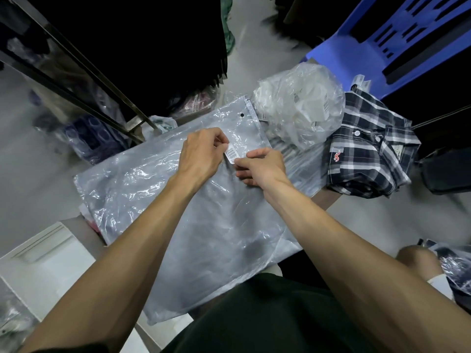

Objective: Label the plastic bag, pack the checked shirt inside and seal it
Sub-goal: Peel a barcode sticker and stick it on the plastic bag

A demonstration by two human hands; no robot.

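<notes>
Plastic bag (204, 225), clear, flat and crinkled, lies across the work surface with both hands at a barcode sticker.

Nearest, two bare forearms reach over the bag, which looks empty. At its far end the left hand (201, 155) pinches the top of the small white barcode label (231, 154), and the right hand (263, 166) pinches its lower end, fingertips closed on it right over the film. Just right of the bag sits the folded navy-and-white checked shirt (369, 149), outside it. Beyond the hands, a crumpled clear plastic sack (298, 108) holds white stuff with barcode tags. Farthest right, a blue plastic chair (382, 42).
</notes>
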